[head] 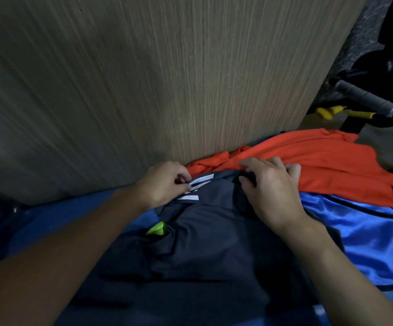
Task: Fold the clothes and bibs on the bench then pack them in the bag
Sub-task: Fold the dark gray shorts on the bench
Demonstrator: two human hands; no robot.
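A dark grey shirt (pixel 204 250) with white stripes on one shoulder lies crumpled on the blue bench (pixel 56 222) in front of me. My left hand (pixel 165 184) pinches its striped shoulder edge. My right hand (pixel 273 187) grips the shirt's other top corner, fingers curled into the dark fabric. Behind them, against the wall, lies an orange garment (pixel 320 161). A shiny blue bib (pixel 367 231) with black trim is spread to the right, partly under the orange garment. A bright green scrap (pixel 156 228) pokes out from the shirt's folds. No bag is in view.
A wood-grain wall panel (pixel 143 78) rises right behind the bench. At the far right are gym items: a grey padded bar (pixel 364 97), yellow handles (pixel 331 112) and black frame parts on a speckled floor.
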